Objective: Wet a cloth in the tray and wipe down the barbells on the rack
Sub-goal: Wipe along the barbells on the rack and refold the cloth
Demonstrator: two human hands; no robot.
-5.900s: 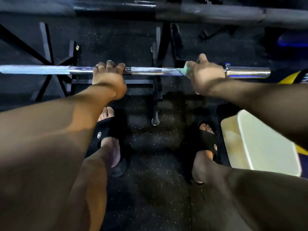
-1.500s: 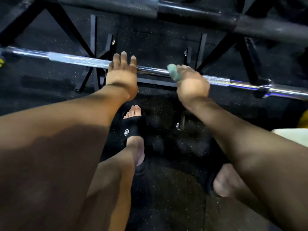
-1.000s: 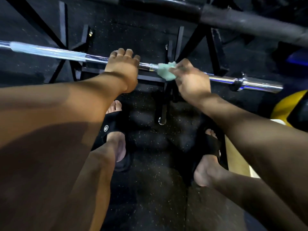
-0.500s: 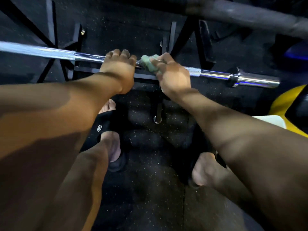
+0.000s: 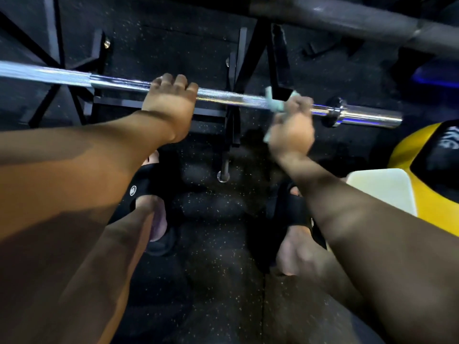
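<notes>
On the rack: bar (image 5: pixel 231 97)
Left hand (image 5: pixel 171 103): fingers curled round bar
Right hand (image 5: pixel 291 127): fingers clamp cloth (image 5: pixel 274 104) on bar
Risk: bar could roll if left grip loosens

We reach both bare arms forward from the frame's lower corners; our left hand (image 5: pixel 171 105) curls over the bar at upper centre, our right hand (image 5: pixel 291 127), blurred, grips a cloth.
</notes>
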